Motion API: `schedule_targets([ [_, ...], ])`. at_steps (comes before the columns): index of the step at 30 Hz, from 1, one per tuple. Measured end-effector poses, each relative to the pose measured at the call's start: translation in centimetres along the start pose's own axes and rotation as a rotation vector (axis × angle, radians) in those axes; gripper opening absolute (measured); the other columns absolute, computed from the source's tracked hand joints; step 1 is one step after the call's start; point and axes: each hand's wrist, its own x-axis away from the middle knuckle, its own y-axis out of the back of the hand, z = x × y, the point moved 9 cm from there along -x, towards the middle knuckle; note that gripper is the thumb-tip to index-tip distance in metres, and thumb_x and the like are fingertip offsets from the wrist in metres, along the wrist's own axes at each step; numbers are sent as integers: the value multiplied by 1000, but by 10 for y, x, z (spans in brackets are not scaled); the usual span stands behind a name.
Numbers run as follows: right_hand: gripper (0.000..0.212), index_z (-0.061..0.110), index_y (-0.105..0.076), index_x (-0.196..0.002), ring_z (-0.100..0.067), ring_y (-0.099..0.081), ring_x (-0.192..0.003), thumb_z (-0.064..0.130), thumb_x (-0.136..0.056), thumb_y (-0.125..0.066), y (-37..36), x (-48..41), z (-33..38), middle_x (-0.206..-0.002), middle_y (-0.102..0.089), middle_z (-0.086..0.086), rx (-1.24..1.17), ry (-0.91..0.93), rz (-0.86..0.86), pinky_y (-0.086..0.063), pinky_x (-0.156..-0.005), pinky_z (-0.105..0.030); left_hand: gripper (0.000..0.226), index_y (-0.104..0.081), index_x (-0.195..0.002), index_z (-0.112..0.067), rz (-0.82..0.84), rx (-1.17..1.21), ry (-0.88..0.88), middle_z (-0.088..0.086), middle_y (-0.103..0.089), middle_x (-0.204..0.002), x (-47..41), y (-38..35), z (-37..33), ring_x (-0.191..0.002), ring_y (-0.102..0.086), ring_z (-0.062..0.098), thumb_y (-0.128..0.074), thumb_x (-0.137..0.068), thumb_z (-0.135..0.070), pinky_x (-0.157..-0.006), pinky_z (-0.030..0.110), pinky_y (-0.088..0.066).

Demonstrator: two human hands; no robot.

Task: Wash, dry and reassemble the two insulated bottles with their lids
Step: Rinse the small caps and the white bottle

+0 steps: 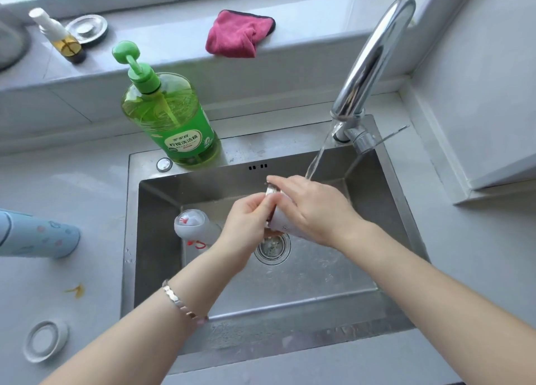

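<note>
Two-handed, gripping white bottle [278,223] with left hand [251,225] and right hand [314,210] over sink's [130,225] middle; could slip from wet fingers and dent.

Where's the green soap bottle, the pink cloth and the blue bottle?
green soap bottle [162,112], head view, clear body above the label.
pink cloth [235,35], head view, folded middle.
blue bottle [37,234], head view, patterned side.

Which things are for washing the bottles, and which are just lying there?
Job: white steel-rimmed bottle, white red-printed bottle part, pale blue patterned bottle, white round lid, green soap pump bottle, pink cloth.
Lying about: small amber spray bottle, round metal drain cover.
</note>
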Motion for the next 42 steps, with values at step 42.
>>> schedule_targets([
  [42, 54, 24, -58, -115, -24, -64, -91, 47, -67, -69, -57, 64, -85, -105, -64, -10, -1682, -653, 80, -54, -76, -35, 64, -56, -105, -35, 67, -291, -224, -10, -66, -104, -9, -24, -15, -96, -65, 8, -86, -48, -32, -89, 30, -52],
])
